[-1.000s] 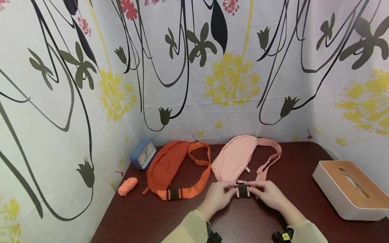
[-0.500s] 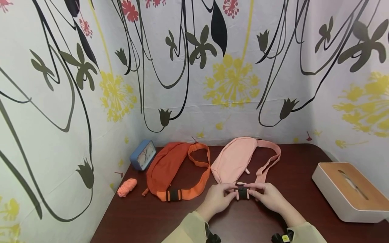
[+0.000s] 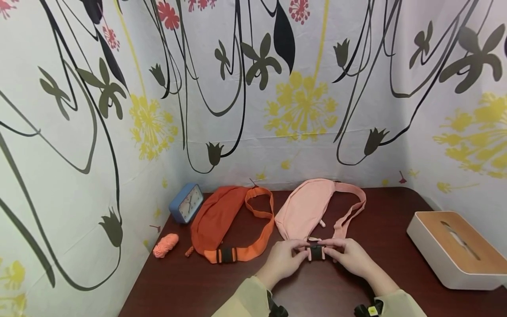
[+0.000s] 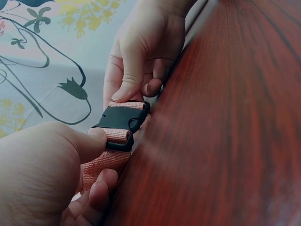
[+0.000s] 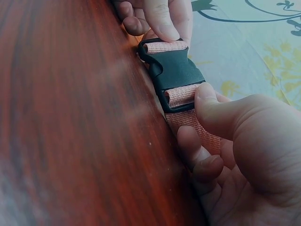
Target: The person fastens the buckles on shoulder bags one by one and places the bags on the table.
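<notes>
A pink waist bag (image 3: pixel 306 207) lies at the back of the table, its strap (image 3: pixel 352 211) looping to the right. The bag's black side-release buckle (image 3: pixel 316 252) is between both hands, its two halves joined. My left hand (image 3: pixel 283 259) pinches the buckle's left end and webbing between thumb and fingers. On the other end, my right hand (image 3: pixel 350 257) pinches in the same way. In the left wrist view, pink webbing (image 4: pixel 106 165) runs through the buckle (image 4: pixel 120 118) beneath the left thumb. The right wrist view shows the right thumb on the buckle's (image 5: pixel 176 70) near end.
Left of the pink bag lies an orange waist bag (image 3: pixel 219 215) with its buckle (image 3: pixel 227 255) fastened. A blue alarm clock (image 3: pixel 186 203) and a coral yarn bundle (image 3: pixel 165 245) stand at the table's left. At right is a white tissue box (image 3: pixel 447 259) with a wooden lid.
The view has shifted slightly, so everything sits a little lower. Both hands stay on the buckle, with no other visible movement.
</notes>
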Action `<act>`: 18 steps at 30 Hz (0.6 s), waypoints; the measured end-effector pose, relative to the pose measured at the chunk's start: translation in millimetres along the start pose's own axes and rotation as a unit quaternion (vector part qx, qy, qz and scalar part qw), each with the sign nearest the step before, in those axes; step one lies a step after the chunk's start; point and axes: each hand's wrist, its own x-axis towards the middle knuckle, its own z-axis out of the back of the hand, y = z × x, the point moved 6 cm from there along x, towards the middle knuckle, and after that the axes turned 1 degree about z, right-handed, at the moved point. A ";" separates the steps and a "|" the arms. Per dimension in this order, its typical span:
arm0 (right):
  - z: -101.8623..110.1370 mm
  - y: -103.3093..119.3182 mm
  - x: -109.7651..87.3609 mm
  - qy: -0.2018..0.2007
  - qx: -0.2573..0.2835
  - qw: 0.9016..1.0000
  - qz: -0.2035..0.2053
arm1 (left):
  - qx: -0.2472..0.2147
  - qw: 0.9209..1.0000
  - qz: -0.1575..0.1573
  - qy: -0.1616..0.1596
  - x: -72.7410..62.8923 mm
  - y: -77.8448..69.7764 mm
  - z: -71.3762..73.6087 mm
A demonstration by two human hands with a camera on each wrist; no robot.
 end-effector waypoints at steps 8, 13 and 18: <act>0.0 2.1 0.2 0.004 0.008 1.000 0.009 | -0.015 1.000 0.007 0.008 -1.1 0.6 1.2; 2.0 5.2 -1.2 0.008 0.034 0.999 0.012 | -0.039 0.999 0.000 0.020 -1.3 1.1 2.6; 4.4 8.7 -0.9 0.007 0.037 0.999 -0.005 | -0.054 0.998 -0.016 0.038 -1.1 -0.9 7.0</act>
